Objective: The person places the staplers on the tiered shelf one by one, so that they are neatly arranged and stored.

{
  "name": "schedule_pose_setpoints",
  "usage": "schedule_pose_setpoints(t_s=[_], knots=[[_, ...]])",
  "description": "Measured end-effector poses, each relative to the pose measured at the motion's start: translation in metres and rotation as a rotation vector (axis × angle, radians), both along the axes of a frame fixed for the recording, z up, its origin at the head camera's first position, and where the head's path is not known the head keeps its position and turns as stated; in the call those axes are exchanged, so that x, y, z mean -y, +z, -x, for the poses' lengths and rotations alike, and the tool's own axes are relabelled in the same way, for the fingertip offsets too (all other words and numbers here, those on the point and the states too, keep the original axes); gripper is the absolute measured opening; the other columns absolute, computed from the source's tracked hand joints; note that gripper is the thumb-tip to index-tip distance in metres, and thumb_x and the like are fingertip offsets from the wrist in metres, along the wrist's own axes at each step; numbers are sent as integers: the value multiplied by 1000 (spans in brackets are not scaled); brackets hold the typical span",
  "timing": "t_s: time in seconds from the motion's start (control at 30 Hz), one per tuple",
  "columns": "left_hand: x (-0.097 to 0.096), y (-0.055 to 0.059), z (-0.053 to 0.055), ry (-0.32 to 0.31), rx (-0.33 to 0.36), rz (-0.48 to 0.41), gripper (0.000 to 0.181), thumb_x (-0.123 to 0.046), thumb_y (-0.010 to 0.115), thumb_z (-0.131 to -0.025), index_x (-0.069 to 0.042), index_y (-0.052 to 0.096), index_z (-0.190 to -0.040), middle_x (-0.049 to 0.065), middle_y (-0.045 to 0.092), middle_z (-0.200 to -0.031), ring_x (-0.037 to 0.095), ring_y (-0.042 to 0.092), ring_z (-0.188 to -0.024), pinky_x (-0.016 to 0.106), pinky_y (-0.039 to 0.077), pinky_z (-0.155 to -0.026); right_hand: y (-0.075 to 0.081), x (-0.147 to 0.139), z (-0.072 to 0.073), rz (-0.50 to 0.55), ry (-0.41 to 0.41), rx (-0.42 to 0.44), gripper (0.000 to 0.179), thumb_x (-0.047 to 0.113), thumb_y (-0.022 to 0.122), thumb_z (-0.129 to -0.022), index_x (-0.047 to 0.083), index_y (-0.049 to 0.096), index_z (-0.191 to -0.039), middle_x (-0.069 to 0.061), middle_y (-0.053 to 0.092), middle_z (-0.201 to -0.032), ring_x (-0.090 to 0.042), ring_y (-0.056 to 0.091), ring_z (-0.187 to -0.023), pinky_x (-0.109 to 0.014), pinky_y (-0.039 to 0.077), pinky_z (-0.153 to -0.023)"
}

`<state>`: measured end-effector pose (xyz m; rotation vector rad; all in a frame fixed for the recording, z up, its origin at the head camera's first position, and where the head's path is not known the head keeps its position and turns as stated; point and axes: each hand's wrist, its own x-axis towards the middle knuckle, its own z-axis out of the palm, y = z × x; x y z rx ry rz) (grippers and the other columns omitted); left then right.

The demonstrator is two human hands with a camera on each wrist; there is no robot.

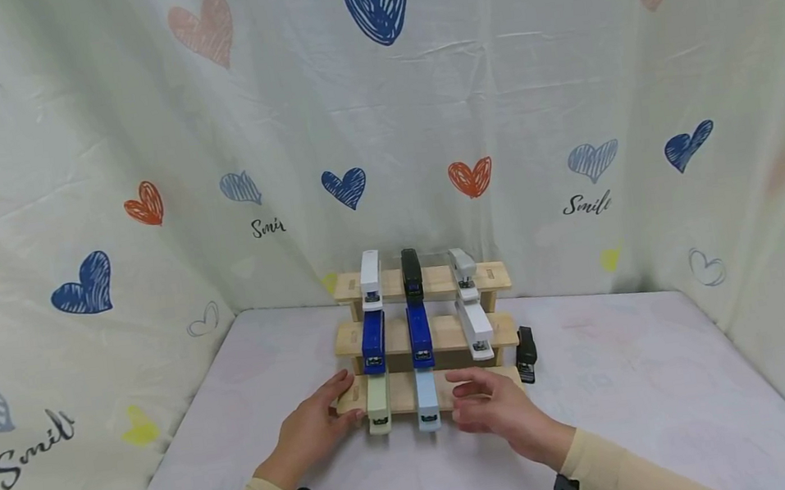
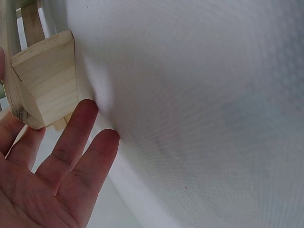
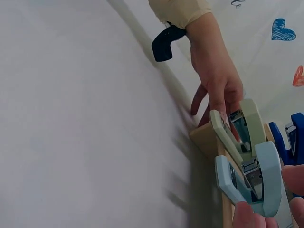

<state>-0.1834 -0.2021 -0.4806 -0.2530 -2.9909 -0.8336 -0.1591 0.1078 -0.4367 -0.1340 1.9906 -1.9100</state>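
Observation:
A three-step wooden rack (image 1: 402, 383) carries staplers standing in columns. My left hand (image 1: 316, 430) holds the left end of its lowest step, thumb at the front edge; in the left wrist view two fingers extend past the wooden end. Beside that hand lies a pale green stapler (image 1: 378, 404). To its right is a light blue stapler (image 1: 427, 399). My right hand (image 1: 492, 410) hovers over the right part of the lowest step, fingers loosely bent and nothing held. In the right wrist view its fingertips (image 3: 244, 216) appear close to the light blue stapler (image 3: 268, 178).
Two dark blue staplers (image 1: 420, 334) and a white stapler (image 1: 476, 329) occupy the middle step. On top are a white stapler (image 1: 370, 278), a black one (image 1: 411, 274) and a grey-white one (image 1: 464, 269). Another black stapler (image 1: 526, 355) lies on the table right of the rack.

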Motion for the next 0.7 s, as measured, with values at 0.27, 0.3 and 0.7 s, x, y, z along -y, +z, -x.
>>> schedule_pose_setpoints(t_s=[0.27,0.3,0.7], knots=[[0,1,-1,1,0,-5,63,-38,76,-89,-16,55,-144,-2,46,-152,15,65,-94,36,52,-72,2,-20,-4,-26,-18,-4,61,-1,72,-88,-3,47,-143,-26,51,-129,-28,63,-103,-43,56,-84],[0,1,-1,2,2,-6,63,-38,76,-89,-16,55,-144,-2,46,-152,15,65,-93,36,52,-72,3,-23,-4,-36,-23,-7,60,-1,72,-88,-2,47,-143,-26,51,-129,-27,63,-102,-43,56,-84],[1,-1,0,-3,1,-20,64,-40,76,-89,-16,55,-145,-2,46,-152,13,65,-92,35,52,-71,11,-69,-3,-88,-105,-19,58,2,68,-91,-2,46,-144,-25,50,-128,-31,62,-105,-43,55,-85]])
